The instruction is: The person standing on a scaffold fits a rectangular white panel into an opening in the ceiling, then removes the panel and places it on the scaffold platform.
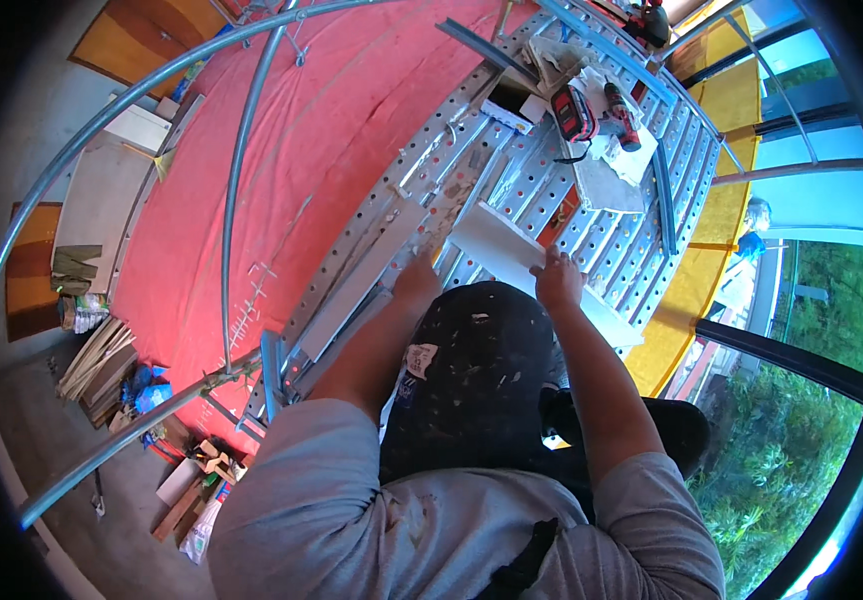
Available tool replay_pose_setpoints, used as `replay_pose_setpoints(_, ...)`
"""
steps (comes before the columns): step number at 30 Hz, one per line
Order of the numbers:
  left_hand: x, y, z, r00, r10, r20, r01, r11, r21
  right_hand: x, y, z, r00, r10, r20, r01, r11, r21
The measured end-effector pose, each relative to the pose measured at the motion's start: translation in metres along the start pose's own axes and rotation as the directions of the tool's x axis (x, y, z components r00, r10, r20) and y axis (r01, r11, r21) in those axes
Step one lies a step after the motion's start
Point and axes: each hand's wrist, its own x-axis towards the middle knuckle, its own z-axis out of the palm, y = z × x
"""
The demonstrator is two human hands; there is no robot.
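Note:
A flat pale-grey strip of board [496,245] lies slantwise across the metal planks in front of my knees. My right hand [558,280] is closed over its edge about halfway along, fingers curled. On the other side of my knee, my left hand [418,284] is near the strip's far-left end. Its fingers look closed, with a small yellow bit showing at the tips, but what they hold is too small to make out. Another long pale strip [361,285] lies on the planks beside my left forearm. My dark trouser knee hides part of the board.
I squat on a perforated metal scaffold platform [641,270]. Ahead lie a red-and-black cordless drill [621,120], another red-and-black tool [573,113] and an open box [511,108]. Scaffold tubes [236,190] rise at left beyond red sheeting [186,220]. Window frames [791,365] stand right.

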Motion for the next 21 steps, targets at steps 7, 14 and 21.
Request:
replay_pose_setpoints(7, -0.015, -0.023, 0.004, 0.997, -0.076, -0.003, 0.076, 0.997, 0.01, 0.002, -0.003, 0.001, 1.0, -0.005, -0.008, 0.005, 1.0, 0.01)
replay_pose_setpoints(14, -0.026, 0.012, -0.004, 0.993, -0.072, -0.091, 0.06, 0.991, -0.122, 0.002, 0.006, 0.003, 1.0, -0.011, -0.027, 0.011, 1.0, 0.026)
replay_pose_setpoints(21, -0.017, 0.02, -0.003, 0.998, -0.053, -0.039, 0.05, 0.996, -0.07, 0.0, 0.007, 0.006, 0.999, 0.001, -0.048, 0.001, 0.999, 0.039)
